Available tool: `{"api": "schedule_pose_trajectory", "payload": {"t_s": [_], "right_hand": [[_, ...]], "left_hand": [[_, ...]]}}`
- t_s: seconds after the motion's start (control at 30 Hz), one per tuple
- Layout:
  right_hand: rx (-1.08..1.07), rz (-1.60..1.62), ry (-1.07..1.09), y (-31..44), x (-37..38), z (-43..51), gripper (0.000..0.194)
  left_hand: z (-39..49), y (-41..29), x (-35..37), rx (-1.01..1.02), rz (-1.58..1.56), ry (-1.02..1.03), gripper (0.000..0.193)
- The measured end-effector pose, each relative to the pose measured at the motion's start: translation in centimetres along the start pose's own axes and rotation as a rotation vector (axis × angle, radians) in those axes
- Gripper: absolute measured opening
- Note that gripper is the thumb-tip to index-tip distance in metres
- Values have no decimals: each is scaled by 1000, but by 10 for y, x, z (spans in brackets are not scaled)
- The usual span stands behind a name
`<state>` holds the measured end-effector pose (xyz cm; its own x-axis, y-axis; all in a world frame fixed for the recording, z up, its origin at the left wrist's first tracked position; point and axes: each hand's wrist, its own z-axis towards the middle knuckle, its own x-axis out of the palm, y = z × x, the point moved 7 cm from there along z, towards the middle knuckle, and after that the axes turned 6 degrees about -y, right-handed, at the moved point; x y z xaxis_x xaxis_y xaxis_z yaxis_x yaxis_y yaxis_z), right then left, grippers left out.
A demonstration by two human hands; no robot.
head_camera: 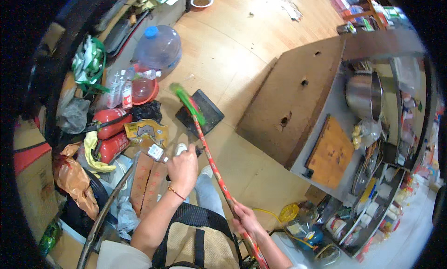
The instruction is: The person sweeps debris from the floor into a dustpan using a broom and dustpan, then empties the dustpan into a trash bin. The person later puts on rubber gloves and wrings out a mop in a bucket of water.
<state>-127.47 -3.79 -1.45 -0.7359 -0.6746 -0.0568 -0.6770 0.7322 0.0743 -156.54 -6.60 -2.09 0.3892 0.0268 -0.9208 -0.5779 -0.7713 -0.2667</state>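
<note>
My right hand [246, 218] is closed around the red patterned handle of a broom [212, 164]. The broom's green head [188, 105] lies over a black dustpan [211, 115] on the floor. My left hand [182, 167], with a thin bracelet at the wrist, is closed in a fist left of the broom handle. Short dark ends show at both sides of this fist, apparently the dustpan's handle; most of it is hidden by the fingers. My white shoes [181, 149] show beyond and beside the left hand.
Left stand a large water jug [159, 47], plastic bottles [114, 89], red fire extinguishers [111, 122] and cardboard boxes [145, 185]. Right is a brown cabinet panel [290, 105] beside a shelf with a wooden board [331, 152] and a steel pot [363, 94]. Debris [291, 9] lies on the floor ahead.
</note>
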Motion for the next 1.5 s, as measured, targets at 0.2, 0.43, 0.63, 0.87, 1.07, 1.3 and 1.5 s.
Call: {"api": "schedule_pose_trajectory", "payload": {"t_s": [0.2,0.43,0.63,0.87,1.07,1.3,1.5], "right_hand": [[-389,-329,-184,95,-1,13,44],[-614,-584,-398,248,33,176,40],[-621,-873,-475,111,-13,120,38],[-218,-485,-303,49,-44,8,44],[-495,-350,-370,142,-6,104,44],[11,108,-89,42,51,68,45],[-84,173,-88,8,18,3,44]], "left_hand": [[-13,25,-16,-109,-48,51,15],[-20,47,-10,-216,-96,39,15],[-13,51,0,-308,-196,117,37],[-7,55,-10,-219,-167,76,28],[10,62,-23,-36,-179,-21,29],[33,50,-35,-35,-170,130,32],[68,63,-42,84,-84,87,36]]}}
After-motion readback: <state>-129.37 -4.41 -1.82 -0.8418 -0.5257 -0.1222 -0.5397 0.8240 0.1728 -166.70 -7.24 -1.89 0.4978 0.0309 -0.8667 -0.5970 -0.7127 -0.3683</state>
